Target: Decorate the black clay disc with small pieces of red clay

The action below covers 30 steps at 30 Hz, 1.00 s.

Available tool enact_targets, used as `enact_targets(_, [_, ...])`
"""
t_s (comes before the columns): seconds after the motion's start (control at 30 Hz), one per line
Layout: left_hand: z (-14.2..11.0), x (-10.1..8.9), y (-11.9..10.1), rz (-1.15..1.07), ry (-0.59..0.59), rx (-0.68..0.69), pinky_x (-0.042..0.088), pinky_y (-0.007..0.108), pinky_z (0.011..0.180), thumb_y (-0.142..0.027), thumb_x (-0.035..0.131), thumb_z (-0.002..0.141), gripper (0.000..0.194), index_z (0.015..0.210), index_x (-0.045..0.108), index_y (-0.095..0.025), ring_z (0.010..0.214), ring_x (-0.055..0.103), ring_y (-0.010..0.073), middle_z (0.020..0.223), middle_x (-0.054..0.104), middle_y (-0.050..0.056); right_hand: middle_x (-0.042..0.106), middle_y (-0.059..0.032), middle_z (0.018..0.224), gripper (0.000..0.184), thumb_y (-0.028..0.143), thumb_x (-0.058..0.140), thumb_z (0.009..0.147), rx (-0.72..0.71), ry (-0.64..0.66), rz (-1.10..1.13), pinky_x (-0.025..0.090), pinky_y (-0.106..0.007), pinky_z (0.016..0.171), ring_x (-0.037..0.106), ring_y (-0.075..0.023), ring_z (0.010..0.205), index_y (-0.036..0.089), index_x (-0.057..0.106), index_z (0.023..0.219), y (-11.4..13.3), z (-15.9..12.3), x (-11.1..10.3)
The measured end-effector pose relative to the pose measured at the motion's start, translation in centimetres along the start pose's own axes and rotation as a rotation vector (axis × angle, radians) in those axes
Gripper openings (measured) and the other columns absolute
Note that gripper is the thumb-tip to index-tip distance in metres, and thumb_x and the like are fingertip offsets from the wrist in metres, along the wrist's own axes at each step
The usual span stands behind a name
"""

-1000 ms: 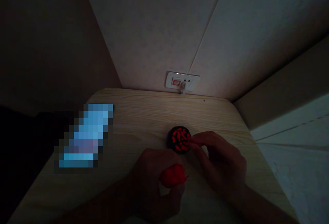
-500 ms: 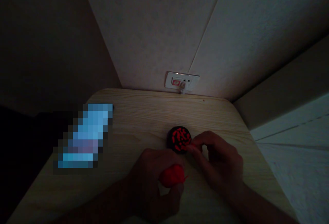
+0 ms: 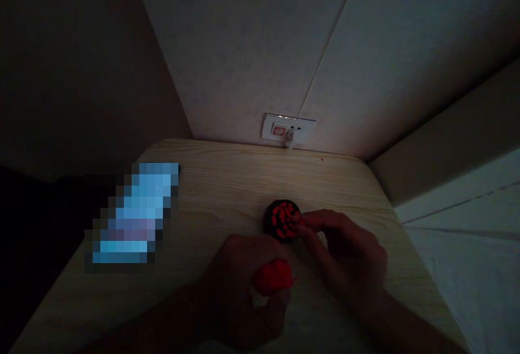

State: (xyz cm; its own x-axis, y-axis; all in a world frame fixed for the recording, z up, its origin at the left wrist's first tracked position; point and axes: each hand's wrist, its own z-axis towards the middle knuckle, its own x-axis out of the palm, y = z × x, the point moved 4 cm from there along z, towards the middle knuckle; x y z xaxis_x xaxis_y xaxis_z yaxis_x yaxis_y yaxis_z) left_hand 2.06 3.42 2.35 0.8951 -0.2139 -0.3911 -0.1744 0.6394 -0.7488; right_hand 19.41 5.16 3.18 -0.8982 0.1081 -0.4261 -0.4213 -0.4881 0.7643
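A round black piece (image 3: 268,224) sits on the wooden tabletop, its top dotted with several small red bits. My left hand (image 3: 239,283), at the near side of it, is curled around a lump of red modelling clay (image 3: 273,278), from which a thin wisp sticks out on the right. At the right edge of the black piece, my right hand (image 3: 349,251) has thumb and forefinger pinched on a small bit of red clay (image 3: 299,221), partly covered by the fingertips. The fingertips are over the dotted top, close to or touching it.
To the left on the wooden table (image 3: 227,181) lies a lit phone-like screen (image 3: 138,208), blurred into blocks. A wall socket (image 3: 280,128) with a plug (image 3: 290,138) in it is just above the back edge. A tiny red crumb (image 3: 322,159) lies near that edge.
My right hand has shifted slightly up and left, bringing the pinched fingertips further over the black piece's top. My left hand holds its place with the red lump.
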Motion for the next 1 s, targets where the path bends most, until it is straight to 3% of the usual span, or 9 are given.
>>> enact_targets(0.23, [-0.2, 0.1, 0.2, -0.012, 0.004, 0.01, 0.044, 0.026, 0.054, -0.015, 0.057, 0.072, 0.018, 0.089, 0.055, -0.022, 0.056, 0.056, 0.014, 0.069, 0.062, -0.001, 0.073, -0.0056, 0.094, 0.014, 0.011, 0.068, 0.091, -0.085, 0.027, -0.029, 0.055, -0.03, 0.067, 0.068, -0.0176, 0.082, 0.022, 0.072, 0.099, 0.7, 1.1, 0.5])
enact_targets(0.6, [0.0, 0.1, 0.1, -0.05, -0.01, -0.003, 0.043, 0.025, 0.053, -0.014, 0.056, 0.07, 0.017, 0.087, 0.058, -0.019, 0.055, 0.055, 0.0128, 0.068, 0.062, -0.001, 0.073, -0.0033, 0.09, 0.02, 0.007, 0.07, 0.089, -0.036, 0.021, 0.051, 0.052, -0.031, 0.066, 0.065, -0.0169, 0.078, 0.023, 0.071, 0.099, 0.0, 0.6, 0.7])
enact_targets(0.77, [0.1, 0.1, 0.1, -0.048, -0.021, 0.006, 0.044, 0.024, 0.054, -0.013, 0.057, 0.069, 0.019, 0.087, 0.059, -0.019, 0.055, 0.056, 0.0123, 0.069, 0.062, -0.001, 0.072, -0.0046, 0.091, 0.022, 0.007, 0.068, 0.091, -0.088, 0.033, -0.007, 0.052, -0.031, 0.066, 0.065, -0.017, 0.078, 0.022, 0.071, 0.105, 0.4, 0.7, 0.4])
enact_targets(1.0, [-0.1, 0.1, 0.2, -0.029, 0.002, -0.026, 0.043, 0.025, 0.055, -0.012, 0.058, 0.07, 0.018, 0.087, 0.058, -0.019, 0.056, 0.056, 0.0126, 0.069, 0.063, -0.001, 0.064, 0.0014, 0.074, 0.011, 0.017, 0.075, 0.089, -0.019, 0.032, 0.034, 0.046, -0.027, 0.059, 0.057, -0.013, 0.065, 0.022, 0.066, 0.088, 0.0, 0.6, 0.2])
